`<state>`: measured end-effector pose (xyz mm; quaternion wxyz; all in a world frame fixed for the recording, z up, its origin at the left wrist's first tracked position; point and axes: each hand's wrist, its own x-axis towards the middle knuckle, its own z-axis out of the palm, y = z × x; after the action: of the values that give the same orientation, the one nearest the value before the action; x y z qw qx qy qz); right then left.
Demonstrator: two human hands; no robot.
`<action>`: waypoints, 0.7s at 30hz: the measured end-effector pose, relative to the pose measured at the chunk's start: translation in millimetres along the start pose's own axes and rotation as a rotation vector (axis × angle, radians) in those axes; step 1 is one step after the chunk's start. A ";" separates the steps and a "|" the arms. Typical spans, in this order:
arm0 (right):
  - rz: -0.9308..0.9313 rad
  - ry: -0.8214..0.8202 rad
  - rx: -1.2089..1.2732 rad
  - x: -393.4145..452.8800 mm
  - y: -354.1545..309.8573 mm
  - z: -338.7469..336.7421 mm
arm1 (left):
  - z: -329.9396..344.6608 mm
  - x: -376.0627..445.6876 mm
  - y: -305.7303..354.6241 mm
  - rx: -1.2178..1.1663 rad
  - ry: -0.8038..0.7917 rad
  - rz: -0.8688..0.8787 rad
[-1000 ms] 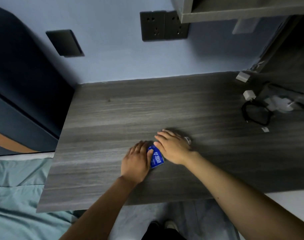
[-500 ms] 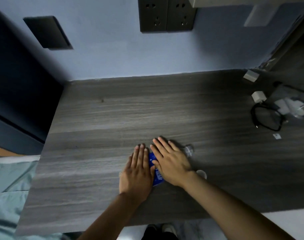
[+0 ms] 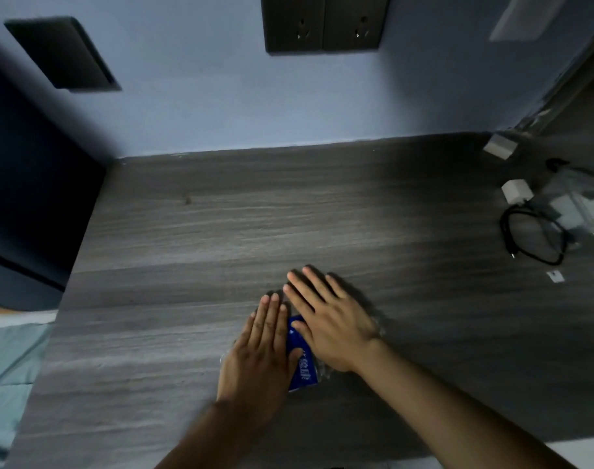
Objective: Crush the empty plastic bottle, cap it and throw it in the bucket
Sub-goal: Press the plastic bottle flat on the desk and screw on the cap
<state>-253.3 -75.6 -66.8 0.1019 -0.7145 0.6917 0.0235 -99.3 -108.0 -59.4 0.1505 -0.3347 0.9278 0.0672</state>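
Note:
A clear plastic bottle with a blue label (image 3: 302, 360) lies flat on the grey wooden desk (image 3: 221, 231), near its front edge. My left hand (image 3: 260, 357) presses flat on the bottle's left part, fingers straight and together. My right hand (image 3: 332, 323) presses flat on its right part, fingers spread and pointing away from me. Only the blue label and slivers of clear plastic show between and beside the hands. The neck, the cap and the bucket are not visible.
At the desk's right end lie a coiled black cable (image 3: 532, 238), a white charger (image 3: 517, 191), a clear plastic bag (image 3: 583, 208) and a small white block (image 3: 498, 147). Wall sockets (image 3: 324, 23) sit above the desk. Teal bedding (image 3: 8, 367) lies to the left.
Both hands went from curled over the bottle to pressing flat on it. The bottle's neck and a small pale round thing beside my right wrist, visible half a second ago, are now hidden.

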 end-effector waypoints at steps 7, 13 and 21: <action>-0.012 -0.010 0.004 -0.6 -0.6 1.5 | -6.5 -2.8 5.7 0.058 0.011 0.001; -0.003 -0.009 0.019 -1.2 -2.5 1.6 | -5.2 1.3 8.2 -0.088 0.016 -0.039; 0.034 0.053 0.263 -5.6 -0.2 -6.4 | -26.6 17.5 9.3 -0.268 0.081 -0.018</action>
<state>-254.0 -71.2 -59.5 0.1761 -0.6837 0.7031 -0.0848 -124.3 -117.4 -39.6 0.0676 -0.3626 0.9128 0.1755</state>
